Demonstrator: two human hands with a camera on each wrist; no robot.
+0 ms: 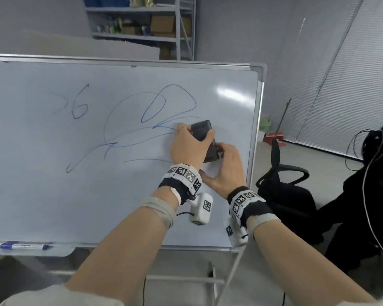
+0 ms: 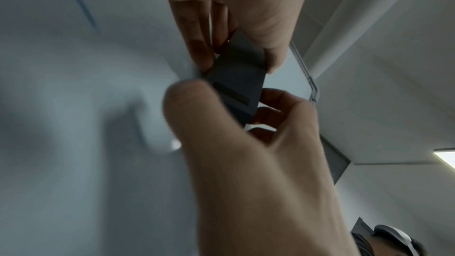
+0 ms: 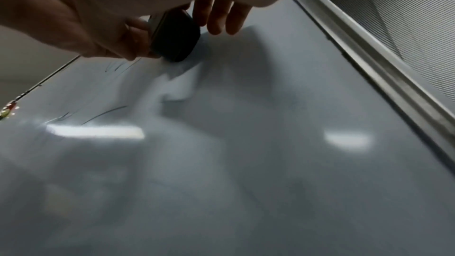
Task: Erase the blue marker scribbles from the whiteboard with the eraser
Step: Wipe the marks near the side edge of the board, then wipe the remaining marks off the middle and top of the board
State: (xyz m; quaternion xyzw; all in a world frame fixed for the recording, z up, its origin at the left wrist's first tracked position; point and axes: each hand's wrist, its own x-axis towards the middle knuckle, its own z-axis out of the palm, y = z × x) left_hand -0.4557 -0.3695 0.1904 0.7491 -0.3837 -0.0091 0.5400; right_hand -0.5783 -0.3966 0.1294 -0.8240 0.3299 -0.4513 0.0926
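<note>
The whiteboard point(image 1: 53, 195) carries blue marker scribbles point(image 1: 150, 113): loops in the middle and a fainter "6" at upper left. A dark grey eraser point(image 1: 202, 130) lies against the board just right of the scribbles. My left hand point(image 1: 187, 144) grips its upper part, thumb over the right side. My right hand point(image 1: 227, 164) pinches its lower end. In the left wrist view the eraser point(image 2: 236, 81) sits between both hands. The right wrist view shows the eraser point(image 3: 174, 36) on the board point(image 3: 246, 163).
The board's right frame edge point(image 1: 255, 129) is close to the hands. A blue marker point(image 1: 24, 246) lies on the tray at lower left. A black office chair point(image 1: 285, 195) and dark clothing point(image 1: 374, 195) stand to the right. Shelving point(image 1: 142, 23) is behind.
</note>
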